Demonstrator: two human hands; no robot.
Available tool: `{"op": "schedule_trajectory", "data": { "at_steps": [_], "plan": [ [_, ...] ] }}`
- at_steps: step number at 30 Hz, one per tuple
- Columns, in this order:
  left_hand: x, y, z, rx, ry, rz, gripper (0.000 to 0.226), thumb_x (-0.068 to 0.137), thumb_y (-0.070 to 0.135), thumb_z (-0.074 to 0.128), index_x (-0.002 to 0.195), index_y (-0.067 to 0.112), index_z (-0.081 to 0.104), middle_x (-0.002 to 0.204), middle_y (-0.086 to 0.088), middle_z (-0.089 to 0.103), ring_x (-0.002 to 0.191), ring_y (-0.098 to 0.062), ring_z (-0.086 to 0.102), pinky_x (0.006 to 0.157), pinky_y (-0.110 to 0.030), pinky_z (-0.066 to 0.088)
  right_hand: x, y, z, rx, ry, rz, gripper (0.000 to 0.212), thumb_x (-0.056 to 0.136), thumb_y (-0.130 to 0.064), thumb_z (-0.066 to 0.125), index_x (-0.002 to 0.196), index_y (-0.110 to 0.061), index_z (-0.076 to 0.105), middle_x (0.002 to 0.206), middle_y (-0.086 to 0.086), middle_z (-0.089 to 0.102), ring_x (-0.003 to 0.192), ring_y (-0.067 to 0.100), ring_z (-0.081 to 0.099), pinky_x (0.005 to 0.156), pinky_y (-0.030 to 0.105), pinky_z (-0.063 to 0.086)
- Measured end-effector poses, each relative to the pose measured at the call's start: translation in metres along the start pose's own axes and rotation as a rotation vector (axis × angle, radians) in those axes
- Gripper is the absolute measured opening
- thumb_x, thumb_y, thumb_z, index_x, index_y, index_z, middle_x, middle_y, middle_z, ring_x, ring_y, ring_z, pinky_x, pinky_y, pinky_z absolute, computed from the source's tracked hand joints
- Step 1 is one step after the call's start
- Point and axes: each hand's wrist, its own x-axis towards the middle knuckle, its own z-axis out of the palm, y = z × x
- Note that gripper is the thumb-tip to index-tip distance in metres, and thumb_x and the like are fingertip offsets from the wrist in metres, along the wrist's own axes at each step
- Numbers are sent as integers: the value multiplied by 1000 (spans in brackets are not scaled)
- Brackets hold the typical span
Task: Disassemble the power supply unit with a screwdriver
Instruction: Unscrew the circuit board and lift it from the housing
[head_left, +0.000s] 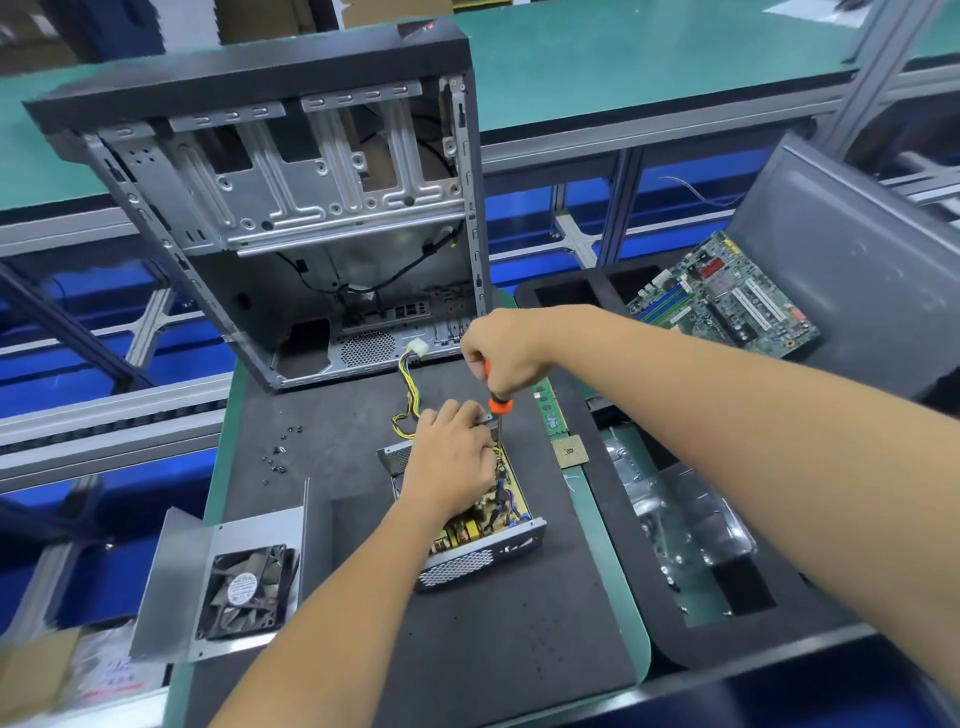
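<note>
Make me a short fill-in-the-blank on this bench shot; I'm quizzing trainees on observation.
1. The right hand grips a screwdriver with an ____ handle.
2. The left hand rests on the open power supply unit, whose circuit board is ____.
3. The cover lying left of the unit carries a ____.

Missing words: orange; exposed; fan

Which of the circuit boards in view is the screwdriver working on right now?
The yellowish board inside the open power supply unit at mat centre, under the left hand. The green motherboard at far right and the RAM stick lie untouched.
</note>
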Motion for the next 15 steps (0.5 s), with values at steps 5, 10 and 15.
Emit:
{"op": "schedule_trajectory", "data": {
  "at_steps": [5,10,15],
  "plan": [
    [-1,4,-3,55,-10,35,34,76,29,37,68,17,68,93,0,59,87,-25,53,79,-39,31,-3,-1,3,-43,63,11,28,99,-21,45,80,-2,52,69,10,57,31,8,56,37,15,42],
    [-1,6,-6,93,-8,90,30,74,29,41,66,15,66,96,-5,59,92,-27,57,86,-41,30,-5,-1,4,-109,128,-33,25,85,-6,52,61,-9,45,40,2,50,39,13,51,43,22,47],
    [5,15,1,107,-27,-94,22,80,32,59,65,17,67,85,3,59,84,-23,54,79,-39,30,-6,10,7,-47,20,4,11,75,-4,61,67,-7,54,59,9,64,58,22,70,60,31,56]
  ]
}}
